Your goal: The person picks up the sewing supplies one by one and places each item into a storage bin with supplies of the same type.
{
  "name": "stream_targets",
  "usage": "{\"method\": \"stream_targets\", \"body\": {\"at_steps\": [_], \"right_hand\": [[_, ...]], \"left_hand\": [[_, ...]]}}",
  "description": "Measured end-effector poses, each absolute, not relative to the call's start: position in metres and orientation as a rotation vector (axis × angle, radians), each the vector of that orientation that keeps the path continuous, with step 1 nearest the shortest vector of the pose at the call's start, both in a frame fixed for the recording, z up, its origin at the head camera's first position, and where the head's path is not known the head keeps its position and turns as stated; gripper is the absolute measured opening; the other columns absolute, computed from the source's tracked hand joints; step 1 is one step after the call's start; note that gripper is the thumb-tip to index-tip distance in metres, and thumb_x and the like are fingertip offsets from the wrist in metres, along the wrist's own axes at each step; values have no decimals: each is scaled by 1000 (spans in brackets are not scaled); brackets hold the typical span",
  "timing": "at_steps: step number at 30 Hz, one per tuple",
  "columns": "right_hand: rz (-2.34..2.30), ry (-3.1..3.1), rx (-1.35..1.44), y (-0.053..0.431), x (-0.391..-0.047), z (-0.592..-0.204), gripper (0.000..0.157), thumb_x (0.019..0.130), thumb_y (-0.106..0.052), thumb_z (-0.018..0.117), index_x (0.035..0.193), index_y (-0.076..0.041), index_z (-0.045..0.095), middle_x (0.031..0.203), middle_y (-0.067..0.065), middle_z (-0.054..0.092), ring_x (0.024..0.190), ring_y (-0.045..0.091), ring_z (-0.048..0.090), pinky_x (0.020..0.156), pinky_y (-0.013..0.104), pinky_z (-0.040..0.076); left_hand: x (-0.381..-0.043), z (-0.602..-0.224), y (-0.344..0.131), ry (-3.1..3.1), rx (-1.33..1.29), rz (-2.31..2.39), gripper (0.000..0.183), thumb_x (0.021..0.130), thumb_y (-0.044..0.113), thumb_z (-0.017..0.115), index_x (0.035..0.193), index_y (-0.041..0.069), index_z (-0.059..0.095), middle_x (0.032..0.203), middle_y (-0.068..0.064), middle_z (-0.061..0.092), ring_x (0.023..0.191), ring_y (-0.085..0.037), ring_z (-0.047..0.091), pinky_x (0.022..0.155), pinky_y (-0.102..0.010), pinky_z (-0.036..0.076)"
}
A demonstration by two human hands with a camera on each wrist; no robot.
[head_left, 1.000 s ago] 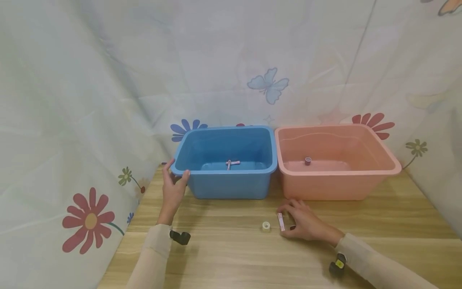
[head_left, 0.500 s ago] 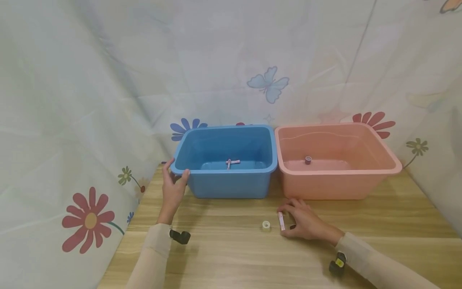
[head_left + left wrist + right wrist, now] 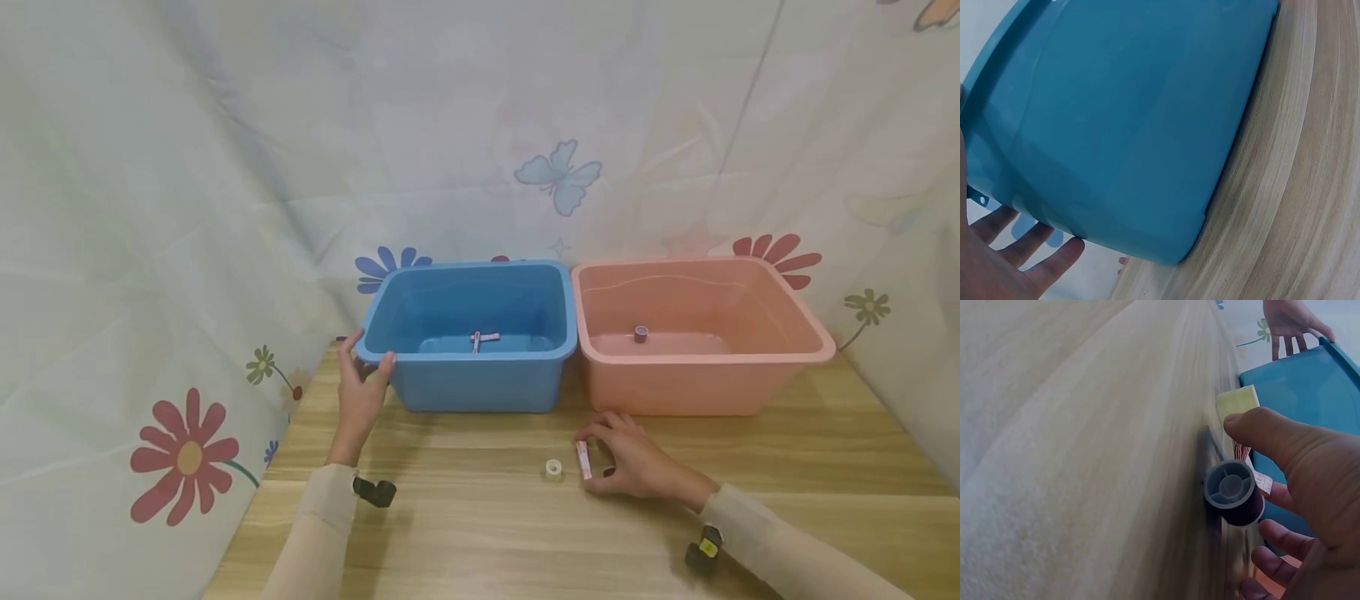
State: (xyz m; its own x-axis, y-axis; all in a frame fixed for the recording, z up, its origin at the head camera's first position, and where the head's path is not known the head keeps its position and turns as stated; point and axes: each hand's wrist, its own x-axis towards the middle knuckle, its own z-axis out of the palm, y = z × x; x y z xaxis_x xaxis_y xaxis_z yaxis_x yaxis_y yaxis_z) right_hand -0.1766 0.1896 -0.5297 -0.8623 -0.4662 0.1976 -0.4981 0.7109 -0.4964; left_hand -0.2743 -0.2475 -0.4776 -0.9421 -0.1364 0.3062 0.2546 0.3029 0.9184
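Observation:
My left hand (image 3: 362, 402) holds the front left corner of the blue bin (image 3: 480, 385), thumb at the front rim and fingers along its side. In the left wrist view, spread fingers (image 3: 1054, 265) lie against the bin. On the wooden table, my right hand (image 3: 637, 460) pinches a folded strip, white with pink-red markings (image 3: 584, 461), like a measuring tape, between thumb and forefinger. A dark purple thread spool (image 3: 1234, 492) lies in the curve of that hand, mostly hidden in the head view. To its left is a pale yellow spool-like roll (image 3: 553, 470).
The pink bin (image 3: 697, 387) stands right of the blue one and holds a dark spool (image 3: 640, 334). Two similar pinkish strips (image 3: 484, 337) lie crossed inside the blue bin. A patterned curtain (image 3: 480, 125) hangs behind and at both sides of the table (image 3: 465, 525).

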Motion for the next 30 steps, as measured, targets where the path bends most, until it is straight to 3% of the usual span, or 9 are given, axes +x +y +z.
{"method": "stream_targets", "body": {"at_steps": [5,15,20,30], "right_hand": [[871,-2830,810,191,-176,-528,64,70,-35,93,125,-13,69,127,5,57,121,29,48,103,58,40],[883,-2816,794,191,-174,-524,66,70,-34,94,128,-17,66,127,5,56,119,28,47,98,54,44],[900,-2800,785,192,-175,-523,66,69,-33,95,127,-18,66,127,5,56,119,27,48,98,54,45],[1034,-2744,856,191,-174,-521,68,72,-34,94,131,-20,63,133,-1,53,124,23,47,100,54,47]], "left_hand": [[-273,-475,-247,-2255,-95,-1698,73,99,42,67,159,32,25,160,-11,38,131,-37,52,97,-58,50],[-253,-446,-236,-2298,-108,-1725,76,101,33,65,160,13,21,161,-19,35,132,-42,50,100,-60,49],[-257,-451,-237,-2285,-112,-1744,77,101,33,66,161,16,21,161,-18,34,133,-42,49,100,-61,47],[-274,-478,-246,-2235,-106,-1706,73,99,44,68,158,34,26,160,-10,38,131,-39,51,98,-61,49]]}}
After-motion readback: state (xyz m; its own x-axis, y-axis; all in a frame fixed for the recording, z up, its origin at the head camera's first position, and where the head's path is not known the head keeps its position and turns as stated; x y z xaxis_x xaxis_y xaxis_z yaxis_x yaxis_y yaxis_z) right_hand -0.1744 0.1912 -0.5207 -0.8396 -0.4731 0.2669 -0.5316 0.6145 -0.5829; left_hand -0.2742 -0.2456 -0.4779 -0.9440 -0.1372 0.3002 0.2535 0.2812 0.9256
